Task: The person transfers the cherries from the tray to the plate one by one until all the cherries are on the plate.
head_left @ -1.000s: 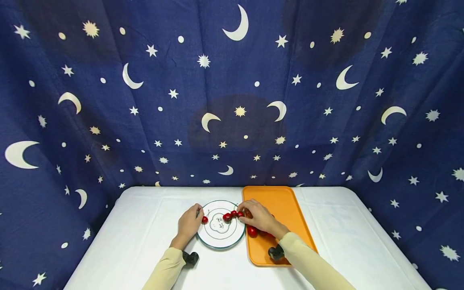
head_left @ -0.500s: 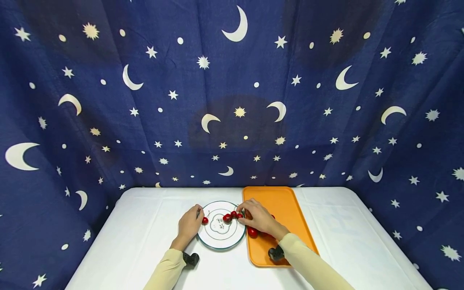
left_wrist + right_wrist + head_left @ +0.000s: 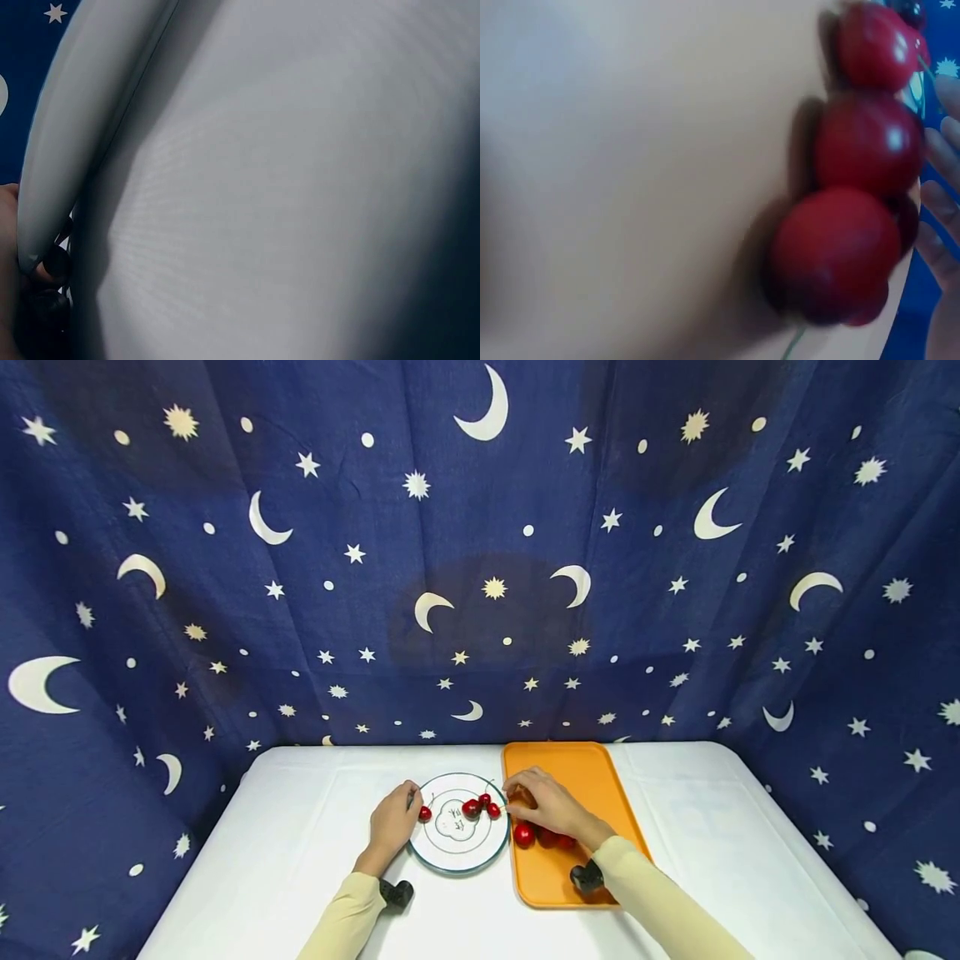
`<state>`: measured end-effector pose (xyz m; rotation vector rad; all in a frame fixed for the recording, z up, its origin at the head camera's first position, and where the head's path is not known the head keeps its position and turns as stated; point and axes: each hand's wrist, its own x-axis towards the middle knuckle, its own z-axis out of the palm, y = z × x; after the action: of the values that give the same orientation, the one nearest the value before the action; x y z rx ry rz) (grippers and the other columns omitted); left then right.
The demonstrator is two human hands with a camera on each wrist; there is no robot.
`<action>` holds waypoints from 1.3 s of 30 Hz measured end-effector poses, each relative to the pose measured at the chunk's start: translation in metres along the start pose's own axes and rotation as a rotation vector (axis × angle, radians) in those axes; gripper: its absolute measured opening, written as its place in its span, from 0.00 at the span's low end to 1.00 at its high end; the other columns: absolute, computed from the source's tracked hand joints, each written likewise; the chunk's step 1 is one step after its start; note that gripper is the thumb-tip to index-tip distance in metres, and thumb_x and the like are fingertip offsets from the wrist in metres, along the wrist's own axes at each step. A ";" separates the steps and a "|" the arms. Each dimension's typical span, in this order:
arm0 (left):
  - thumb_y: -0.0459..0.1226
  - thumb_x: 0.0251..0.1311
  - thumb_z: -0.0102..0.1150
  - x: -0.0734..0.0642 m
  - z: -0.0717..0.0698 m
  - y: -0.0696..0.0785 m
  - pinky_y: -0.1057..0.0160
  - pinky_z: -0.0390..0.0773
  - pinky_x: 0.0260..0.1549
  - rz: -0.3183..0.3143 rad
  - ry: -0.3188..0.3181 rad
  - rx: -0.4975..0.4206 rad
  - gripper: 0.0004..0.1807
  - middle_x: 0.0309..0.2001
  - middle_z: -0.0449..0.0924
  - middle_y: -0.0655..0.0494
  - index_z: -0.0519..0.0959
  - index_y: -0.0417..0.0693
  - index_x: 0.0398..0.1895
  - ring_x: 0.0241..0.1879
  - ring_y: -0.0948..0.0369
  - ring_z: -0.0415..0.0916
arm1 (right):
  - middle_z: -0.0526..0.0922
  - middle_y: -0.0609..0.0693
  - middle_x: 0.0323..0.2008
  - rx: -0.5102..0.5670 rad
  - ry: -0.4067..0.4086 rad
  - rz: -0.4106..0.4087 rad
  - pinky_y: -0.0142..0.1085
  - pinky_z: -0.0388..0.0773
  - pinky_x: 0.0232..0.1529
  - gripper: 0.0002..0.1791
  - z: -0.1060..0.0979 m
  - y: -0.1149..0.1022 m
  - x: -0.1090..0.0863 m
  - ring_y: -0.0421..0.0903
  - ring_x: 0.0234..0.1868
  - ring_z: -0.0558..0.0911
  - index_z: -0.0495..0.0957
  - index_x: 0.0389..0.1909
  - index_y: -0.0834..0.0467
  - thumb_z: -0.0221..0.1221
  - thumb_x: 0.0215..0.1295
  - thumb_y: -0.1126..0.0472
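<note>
Now the right hand (image 3: 553, 804) has been eased rightward over the orange tray (image 3: 573, 764), fingers loosely curved and parted, no cherry gripped; whether the stem (image 3: 926, 67) is touched can't be told. 3 cherries (image 3: 472, 810) are left uncovered on the plate (image 3: 453, 853), lower centre of the frame, apparently set down. Its rim is pinched by the left hand (image 3: 392, 821), 1 lone cherry (image 3: 425, 814) beside it.

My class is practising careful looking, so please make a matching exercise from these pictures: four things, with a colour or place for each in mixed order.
1. plate
2. tray
3. left hand
4. backdrop cloth

A. at the plate's edge
B. dark blue with moons and stars
C. white with a dark rim
D. orange

Pairs: 1-C, 2-D, 3-A, 4-B
</note>
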<state>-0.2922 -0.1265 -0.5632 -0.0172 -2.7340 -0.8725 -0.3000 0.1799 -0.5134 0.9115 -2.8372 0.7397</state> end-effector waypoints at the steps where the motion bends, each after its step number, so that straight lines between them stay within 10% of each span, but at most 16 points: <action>1: 0.41 0.72 0.54 0.000 0.000 0.000 0.48 0.80 0.37 0.001 0.003 -0.001 0.08 0.37 0.87 0.51 0.81 0.49 0.41 0.37 0.49 0.85 | 0.85 0.46 0.51 -0.001 -0.002 0.003 0.49 0.78 0.60 0.17 -0.002 0.002 0.000 0.47 0.54 0.78 0.81 0.54 0.52 0.66 0.68 0.50; 13: 0.41 0.71 0.53 0.004 0.000 0.002 0.48 0.80 0.39 0.000 0.006 -0.008 0.09 0.38 0.87 0.50 0.82 0.49 0.41 0.38 0.49 0.85 | 0.86 0.47 0.42 -0.097 0.073 0.089 0.43 0.81 0.49 0.12 -0.028 0.021 -0.005 0.44 0.43 0.80 0.82 0.50 0.57 0.64 0.69 0.60; 27: 0.42 0.72 0.52 0.008 0.000 0.001 0.47 0.79 0.38 0.009 0.002 -0.008 0.09 0.37 0.85 0.50 0.81 0.49 0.42 0.38 0.48 0.85 | 0.83 0.44 0.39 -0.079 -0.132 0.063 0.38 0.78 0.46 0.08 -0.047 0.035 -0.018 0.41 0.40 0.77 0.83 0.44 0.52 0.63 0.70 0.53; 39: 0.41 0.71 0.54 0.001 0.001 -0.001 0.51 0.78 0.34 -0.003 -0.006 -0.003 0.08 0.32 0.82 0.53 0.81 0.49 0.40 0.32 0.53 0.81 | 0.85 0.53 0.39 0.008 -0.117 0.007 0.31 0.79 0.40 0.07 -0.040 0.041 -0.026 0.43 0.36 0.80 0.83 0.43 0.61 0.65 0.66 0.66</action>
<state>-0.2932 -0.1264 -0.5647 -0.0165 -2.7389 -0.8784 -0.3051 0.2409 -0.5005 0.9782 -2.9413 0.7221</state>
